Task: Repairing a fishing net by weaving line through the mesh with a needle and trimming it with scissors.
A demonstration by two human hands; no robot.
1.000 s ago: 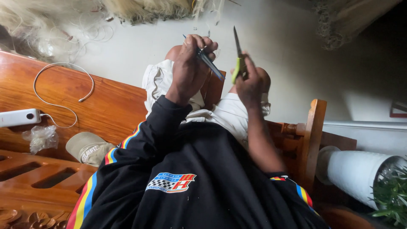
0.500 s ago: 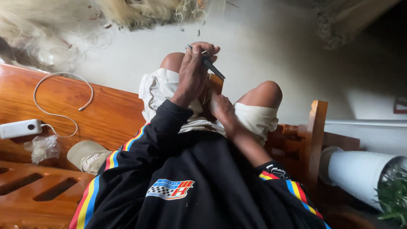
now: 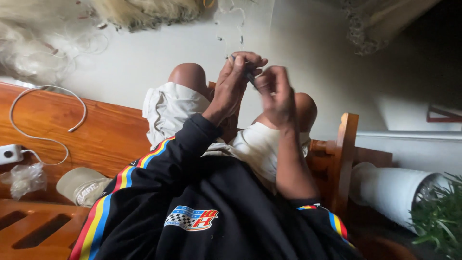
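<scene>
My left hand (image 3: 234, 83) is raised above my bare knees, its fingers closed on a thin dark tool (image 3: 250, 77) that sticks out to the right. Fine pale line (image 3: 230, 36) hangs down to it from above. Touching the tool's right end is my right hand (image 3: 276, 94), fingers curled and blurred; what it pinches is hidden. I sit on a wooden bench (image 3: 106, 135) in pale shorts and a black jacket with striped sleeves.
On the bench to my left lie a white cable (image 3: 48, 110), a white power strip (image 3: 8, 154), a crumpled plastic bag (image 3: 24, 179) and a beige cap (image 3: 82, 187). Tangled pale netting (image 3: 43, 45) lies on the floor. A white pot (image 3: 390, 190) with a green plant (image 3: 440, 219) stands right.
One second ago my right hand held a green-handled knife upright. It then dropped to my lap, and now it is back up at the left hand with no knife in view.
</scene>
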